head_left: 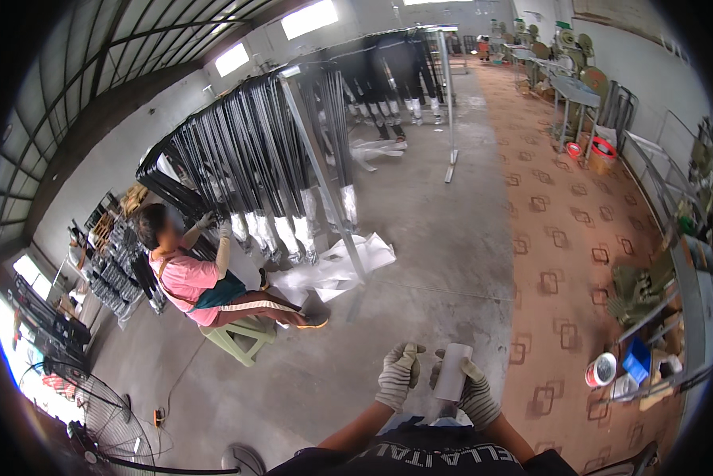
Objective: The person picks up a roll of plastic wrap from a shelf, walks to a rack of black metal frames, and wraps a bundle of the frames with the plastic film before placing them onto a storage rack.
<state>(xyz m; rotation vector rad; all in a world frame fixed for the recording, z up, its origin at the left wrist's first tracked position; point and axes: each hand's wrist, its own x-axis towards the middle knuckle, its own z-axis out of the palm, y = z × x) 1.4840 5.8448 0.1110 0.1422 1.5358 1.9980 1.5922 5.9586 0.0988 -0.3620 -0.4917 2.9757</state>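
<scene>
My right hand (477,394), in a striped knit work glove, grips a pale whitish roll (454,370) that looks like wound film or wide tape. The roll stands nearly upright, tilted a little, in front of my body. Just left of it, apart from the roll, is my left hand (399,376) in a matching glove. Its fingers are curled together in a pinch; whether something thin is between them does not show.
A seated person (190,274) on a green stool (245,337) handles long black strips (237,151) hanging from a metal rack (313,151). Crumpled white sheeting (340,268) lies beneath. A floor fan (106,416) and cable are left; metal shelving with a blue bin (637,359) is right.
</scene>
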